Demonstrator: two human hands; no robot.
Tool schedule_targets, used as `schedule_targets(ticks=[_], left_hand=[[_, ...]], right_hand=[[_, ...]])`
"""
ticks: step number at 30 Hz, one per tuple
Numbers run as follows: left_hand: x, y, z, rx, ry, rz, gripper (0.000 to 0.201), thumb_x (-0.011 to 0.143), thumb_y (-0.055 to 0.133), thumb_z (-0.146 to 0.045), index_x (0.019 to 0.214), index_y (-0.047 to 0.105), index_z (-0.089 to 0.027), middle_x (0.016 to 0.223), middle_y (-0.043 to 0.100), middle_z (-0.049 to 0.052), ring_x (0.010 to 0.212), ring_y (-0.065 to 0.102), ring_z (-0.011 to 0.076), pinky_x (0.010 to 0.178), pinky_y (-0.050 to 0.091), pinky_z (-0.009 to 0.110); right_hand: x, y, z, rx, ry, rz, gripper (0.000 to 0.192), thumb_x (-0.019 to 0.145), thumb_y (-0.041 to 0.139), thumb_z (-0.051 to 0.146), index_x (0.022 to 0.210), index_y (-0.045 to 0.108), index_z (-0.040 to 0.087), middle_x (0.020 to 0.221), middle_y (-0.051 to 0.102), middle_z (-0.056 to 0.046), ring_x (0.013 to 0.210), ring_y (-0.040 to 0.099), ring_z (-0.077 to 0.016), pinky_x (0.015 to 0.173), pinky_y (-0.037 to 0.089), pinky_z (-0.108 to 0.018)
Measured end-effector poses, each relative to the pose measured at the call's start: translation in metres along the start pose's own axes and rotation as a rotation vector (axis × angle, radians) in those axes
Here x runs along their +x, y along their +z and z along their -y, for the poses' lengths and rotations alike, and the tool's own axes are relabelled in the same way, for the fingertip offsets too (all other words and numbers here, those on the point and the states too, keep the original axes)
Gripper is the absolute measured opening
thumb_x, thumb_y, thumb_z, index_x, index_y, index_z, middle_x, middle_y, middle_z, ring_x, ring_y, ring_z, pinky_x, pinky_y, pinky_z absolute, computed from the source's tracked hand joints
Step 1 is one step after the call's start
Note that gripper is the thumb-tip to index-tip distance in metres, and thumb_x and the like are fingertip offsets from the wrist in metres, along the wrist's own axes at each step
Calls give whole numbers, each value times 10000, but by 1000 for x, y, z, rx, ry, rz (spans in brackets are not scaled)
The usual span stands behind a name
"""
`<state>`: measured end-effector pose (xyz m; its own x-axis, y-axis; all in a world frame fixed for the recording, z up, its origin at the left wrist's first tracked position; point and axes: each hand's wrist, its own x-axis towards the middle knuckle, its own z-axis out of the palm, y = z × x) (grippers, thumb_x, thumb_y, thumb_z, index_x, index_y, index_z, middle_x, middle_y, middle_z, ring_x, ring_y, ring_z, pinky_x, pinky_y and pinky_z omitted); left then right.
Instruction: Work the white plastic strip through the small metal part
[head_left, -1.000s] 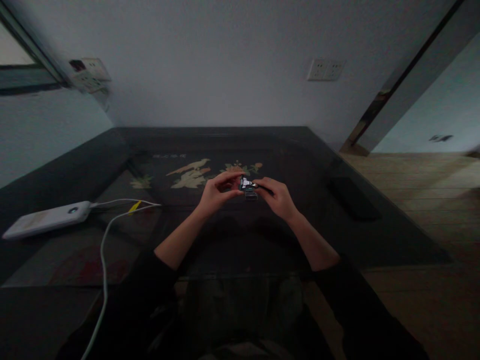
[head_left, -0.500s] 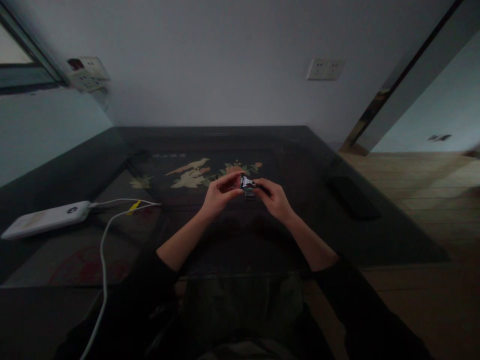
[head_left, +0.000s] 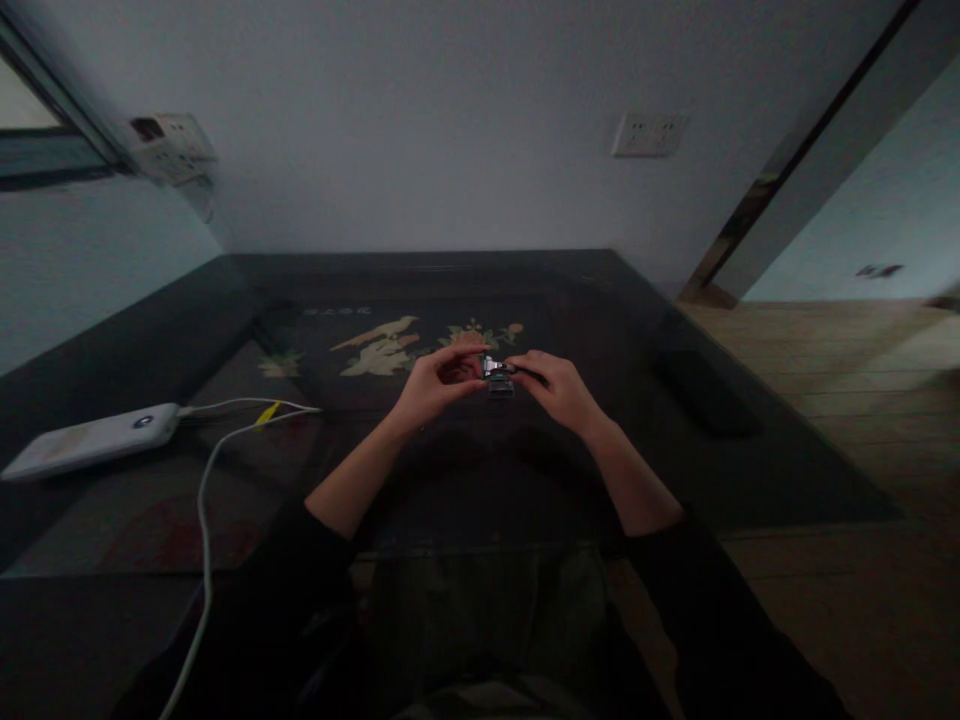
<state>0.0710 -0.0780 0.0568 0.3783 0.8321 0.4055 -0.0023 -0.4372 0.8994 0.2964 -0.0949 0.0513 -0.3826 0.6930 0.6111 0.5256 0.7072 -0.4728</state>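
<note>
Over the middle of the dark tabletop, a small shiny silver-and-dark piece point(head_left: 493, 367) sits between my two hands; its kind is too small to tell. My left hand point(head_left: 435, 385) pinches its left edge between the thumb below and the fingers above. From the other side, my right hand point(head_left: 553, 386) has thumb and index finger closed on its right end, where a thin dark part runs back under the fingers. Just below the silver piece shows a small see-through rectangular part point(head_left: 500, 387); whether it is joined to it I cannot tell.
A white power bank point(head_left: 97, 438) lies on the left of the table point(head_left: 450, 480), with a white cable point(head_left: 206, 510) running off toward me. A dark flat object point(head_left: 705, 393) lies on the right. Wall sockets point(head_left: 649, 135) are above the table's far edge.
My hands have spread slightly apart, the left a little left and the right a little right. The silver piece stays at nearly the same place, turned slightly.
</note>
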Motion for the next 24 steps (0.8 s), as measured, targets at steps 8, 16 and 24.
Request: schedule_targets(ticks=[8, 16, 24], left_hand=[[1, -4, 2, 24, -46, 12, 517, 674, 802, -241, 1172, 688, -158, 897, 715, 49, 779, 657, 126, 794, 571, 297], [1, -2, -3, -46, -124, 15, 536, 678, 793, -223, 1195, 676, -145, 857, 743, 57, 790, 695, 146, 791, 572, 285], [-1, -1, -3, -87, -158, 40, 559, 714, 781, -253, 1244, 641, -143, 927, 767, 89, 920, 727, 215, 859, 570, 341]], right_hand=[[-1, 2, 2, -36, 41, 11, 234, 948, 562, 246, 1125, 714, 226, 1042, 730, -72, 951, 667, -213, 860, 509, -369], [-1, 4, 2, -6, 27, -23, 238, 952, 557, 250, 1129, 710, 212, 1014, 734, -74, 931, 673, -217, 850, 513, -377], [-1, 4, 2, 25, 15, -29, 236, 955, 552, 272, 1122, 709, 218, 1021, 734, -77, 940, 676, -223, 851, 516, -381]])
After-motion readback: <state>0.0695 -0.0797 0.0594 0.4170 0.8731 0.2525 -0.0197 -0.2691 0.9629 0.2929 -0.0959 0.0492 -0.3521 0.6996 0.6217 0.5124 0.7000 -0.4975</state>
